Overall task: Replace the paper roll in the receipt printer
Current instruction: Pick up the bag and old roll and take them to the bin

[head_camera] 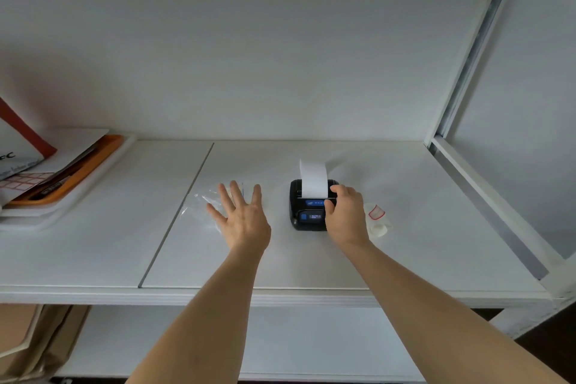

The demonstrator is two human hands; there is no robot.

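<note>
Clutter sits at the frame's left edge: an orange tray [74, 170] under papers and a red-and-white bag [18, 140] lettered "FC". Clear plastic wrap [199, 201] lies beneath the left hand [241, 218], fingers spread wide. At centre, the black receipt printer [308, 209] feeds white paper [313, 178] upward; the right hand [346, 212] grips its right side, hiding a red-outlined label strip [377, 217].

- White shelf [280, 262], two boards, seam running front to back left of centre.
- Black receipt printer [307, 212] right of centre, white paper strip [313, 178] standing up from it.
- Clear plastic wrapper [199, 206] left of printer.
- Label roll remnant [377, 218] just right of printer.
- White tray [62, 196] far left, orange tray [78, 171] and papers stacked on it.
</note>
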